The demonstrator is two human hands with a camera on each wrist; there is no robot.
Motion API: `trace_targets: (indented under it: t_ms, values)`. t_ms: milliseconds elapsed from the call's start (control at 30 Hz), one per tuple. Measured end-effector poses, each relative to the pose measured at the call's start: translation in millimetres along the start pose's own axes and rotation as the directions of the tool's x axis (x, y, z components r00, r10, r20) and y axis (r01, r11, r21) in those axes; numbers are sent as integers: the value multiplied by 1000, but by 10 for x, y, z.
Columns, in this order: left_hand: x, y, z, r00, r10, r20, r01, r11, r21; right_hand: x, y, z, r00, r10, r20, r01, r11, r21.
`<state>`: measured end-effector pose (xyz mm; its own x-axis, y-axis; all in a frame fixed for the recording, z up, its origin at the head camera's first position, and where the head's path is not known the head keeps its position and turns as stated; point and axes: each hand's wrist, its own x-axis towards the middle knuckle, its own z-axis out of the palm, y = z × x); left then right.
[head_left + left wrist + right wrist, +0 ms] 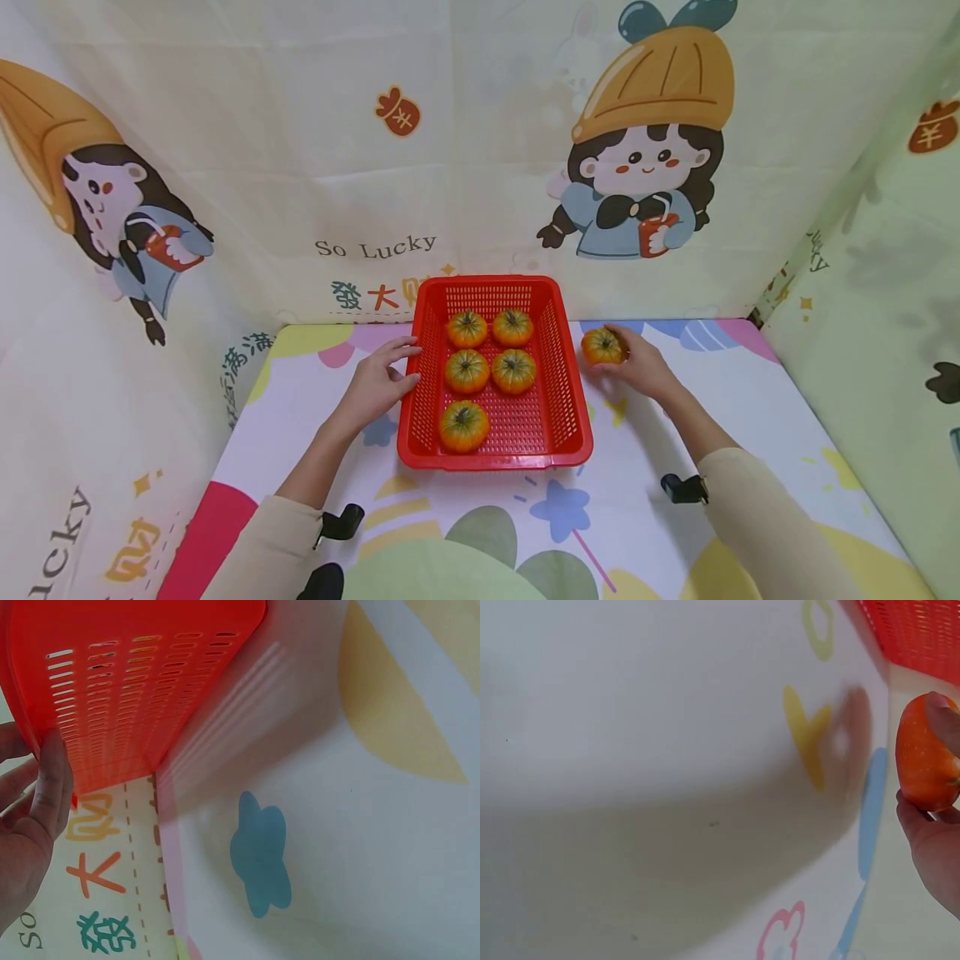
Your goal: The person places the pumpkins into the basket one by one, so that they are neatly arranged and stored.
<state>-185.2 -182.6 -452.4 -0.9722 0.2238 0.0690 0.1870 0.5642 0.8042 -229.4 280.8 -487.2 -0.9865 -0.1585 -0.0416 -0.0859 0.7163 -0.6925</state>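
Note:
A red plastic basket (pixel 495 461) with slotted walls stands on the table in the head view. Several small orange-and-green pumpkins (pixel 467 372) sit inside it, two at the back, two in the middle and one at the front left. My left hand (pixel 377 382) grips the basket's left rim between thumb and fingers; the left wrist view shows the hand (pixel 34 802) at that rim from outside. To the right of the basket, my right hand (pixel 643 364) holds another small pumpkin (pixel 602 346). In the right wrist view this pumpkin (pixel 926 761) is raised above the tabletop, thumb on one side and fingers on the other.
The table (pixel 637 483) wears a white cover with colourful printed shapes. Behind it hangs a cream cloth backdrop (pixel 487 192) with cartoon figures and lettering, close to the basket's far end. Similar cloth (pixel 885 317) closes off both sides.

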Motion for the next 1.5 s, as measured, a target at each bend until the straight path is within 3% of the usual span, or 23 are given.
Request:
trace_targets:
  t_ms: [200,567,1000,1267,1500]
  values:
    - [11,-17,1,1000,-7,-2,7,1000,11,-52,-70,-121,999,-40,-3,40,999,15]
    - [5,-5,-3,1000,-2,1,2,1000,15,-165,-319,-290,998,-41,45,38,997,60]
    - [3,0,-1,1000,13,-4,-13,1000,9,-246,-649,-243,990,-114,87,113,993,17]
    - [10,-12,1,1000,8,-5,-8,1000,17,-266,-925,-135,970,-185,157,181,983,35]
    - [6,-7,-3,1000,5,0,-5,1000,24,-266,-1109,-15,930,-300,214,314,949,-32]
